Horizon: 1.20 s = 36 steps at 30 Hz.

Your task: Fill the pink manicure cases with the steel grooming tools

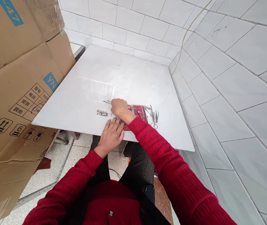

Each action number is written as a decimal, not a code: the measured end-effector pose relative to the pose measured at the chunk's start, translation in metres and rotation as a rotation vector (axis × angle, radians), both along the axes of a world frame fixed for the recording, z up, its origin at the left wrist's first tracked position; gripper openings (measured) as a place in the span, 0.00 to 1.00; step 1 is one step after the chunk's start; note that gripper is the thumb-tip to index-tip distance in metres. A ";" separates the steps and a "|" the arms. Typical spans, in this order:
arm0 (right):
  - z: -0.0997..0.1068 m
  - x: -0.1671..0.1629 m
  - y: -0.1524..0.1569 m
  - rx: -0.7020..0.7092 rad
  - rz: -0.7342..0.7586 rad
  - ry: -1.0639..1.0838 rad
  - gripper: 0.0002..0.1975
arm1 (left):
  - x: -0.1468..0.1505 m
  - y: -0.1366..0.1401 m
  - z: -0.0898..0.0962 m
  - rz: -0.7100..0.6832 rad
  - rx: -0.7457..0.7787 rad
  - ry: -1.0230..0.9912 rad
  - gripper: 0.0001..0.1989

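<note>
A manicure case (140, 113) with a dark red lining lies unfolded near the table's front edge, partly covered by my right forearm. My right hand (119, 107) reaches across its left side, closed, with the fingertips hidden. A thin metal tool (107, 101) shows just beyond that hand; whether the fingers hold it is unclear. My left hand (112, 134) lies flat, fingers extended, at the case's lower left corner. Nail clippers (102, 112) rest left of my hands. To the right of the case are small scissors (154, 125) and several other metal tools (152, 115).
The white tabletop (138, 75) meets a tiled wall (128, 28) behind and another at right. A large cardboard box (27, 68) stands close along the left edge. A thin cable (183, 39) hangs in the back right corner.
</note>
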State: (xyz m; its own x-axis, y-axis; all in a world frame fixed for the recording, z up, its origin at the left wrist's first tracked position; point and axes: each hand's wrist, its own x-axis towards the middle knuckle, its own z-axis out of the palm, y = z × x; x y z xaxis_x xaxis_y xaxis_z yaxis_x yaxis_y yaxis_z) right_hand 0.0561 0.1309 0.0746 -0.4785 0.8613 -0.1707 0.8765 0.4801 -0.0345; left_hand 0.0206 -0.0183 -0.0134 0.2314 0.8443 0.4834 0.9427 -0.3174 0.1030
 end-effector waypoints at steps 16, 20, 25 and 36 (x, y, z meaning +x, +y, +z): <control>0.002 0.024 0.018 -0.109 -0.057 0.410 0.04 | -0.001 -0.004 0.004 -0.007 -0.025 -0.032 0.20; 0.001 0.062 0.029 -0.155 -0.167 0.650 0.05 | 0.000 -0.003 0.005 -0.008 -0.033 -0.046 0.20; -0.021 0.093 0.030 -0.268 -0.263 0.886 0.07 | 0.000 -0.002 0.005 -0.008 -0.023 -0.045 0.20; -0.031 0.092 0.020 -0.217 -0.228 0.949 0.18 | 0.001 -0.001 0.006 -0.008 -0.044 -0.052 0.20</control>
State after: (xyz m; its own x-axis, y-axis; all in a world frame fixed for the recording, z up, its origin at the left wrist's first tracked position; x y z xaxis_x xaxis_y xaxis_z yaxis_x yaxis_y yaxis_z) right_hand 0.1479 0.1513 0.0437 -0.3256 0.9450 0.0320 0.5106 0.2042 -0.8352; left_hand 0.0214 -0.0193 -0.0079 0.2135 0.8632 0.4575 0.9333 -0.3186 0.1657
